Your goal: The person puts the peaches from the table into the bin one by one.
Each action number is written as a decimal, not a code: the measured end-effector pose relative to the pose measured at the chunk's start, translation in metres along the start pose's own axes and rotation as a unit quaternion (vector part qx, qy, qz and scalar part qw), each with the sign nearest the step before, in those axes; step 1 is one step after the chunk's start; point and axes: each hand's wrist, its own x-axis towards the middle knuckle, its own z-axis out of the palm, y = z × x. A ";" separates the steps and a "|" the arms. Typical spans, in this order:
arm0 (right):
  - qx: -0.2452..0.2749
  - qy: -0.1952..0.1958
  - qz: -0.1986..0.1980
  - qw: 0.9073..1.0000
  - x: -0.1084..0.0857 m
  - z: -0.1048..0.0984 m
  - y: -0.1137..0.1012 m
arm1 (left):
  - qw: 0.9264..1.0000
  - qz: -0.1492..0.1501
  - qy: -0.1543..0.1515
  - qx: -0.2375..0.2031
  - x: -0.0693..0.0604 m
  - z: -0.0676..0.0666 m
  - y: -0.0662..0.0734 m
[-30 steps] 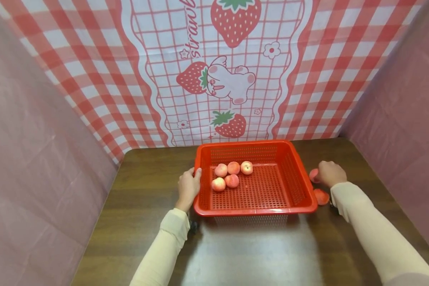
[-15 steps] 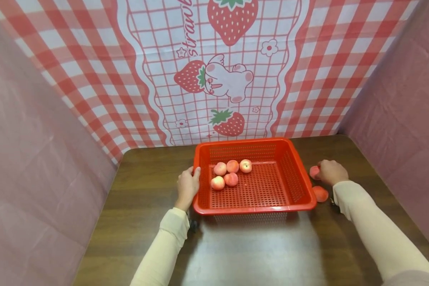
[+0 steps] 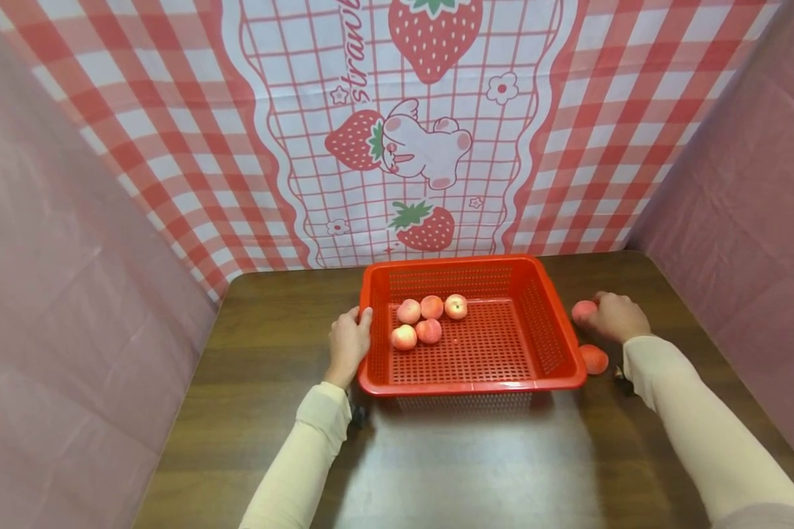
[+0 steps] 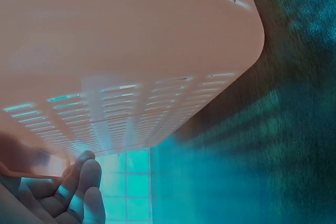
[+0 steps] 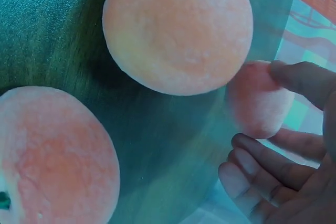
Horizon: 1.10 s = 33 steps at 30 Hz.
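My left hand [image 3: 348, 344] grips the left rim of a red plastic basket [image 3: 476, 388], thumb on top. In the left wrist view its curled fingers [image 4: 90, 174] show below the slotted basket wall [image 4: 131, 35]. To the basket's right, my right hand [image 3: 620, 318] pinches a peach [image 3: 584, 311]; the right wrist view shows the thumb on one side of this peach [image 5: 260, 100] and a finger behind it. Nearer me lies another peach [image 3: 594, 359], beside the basket. Two loose peaches show in the right wrist view, a large round one [image 5: 178, 30] and one with a green stem spot [image 5: 58, 156].
Several peaches [image 3: 429, 331] lie in the left and back part of the basket. The basket stands on a brown wooden table [image 3: 238, 411]. Behind it hangs a strawberry-print cloth [image 3: 430, 132], with pink cloth [image 3: 734, 220] at both sides.
My right hand has shifted slightly right, and the pinched peach has moved a little away from me; more of it shows. The left hand stays on the basket rim.
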 end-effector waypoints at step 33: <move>0.008 0.050 -0.038 0.998 0.005 -0.052 -0.005 | 1.000 -0.009 -0.012 0.002 0.000 -0.001 0.001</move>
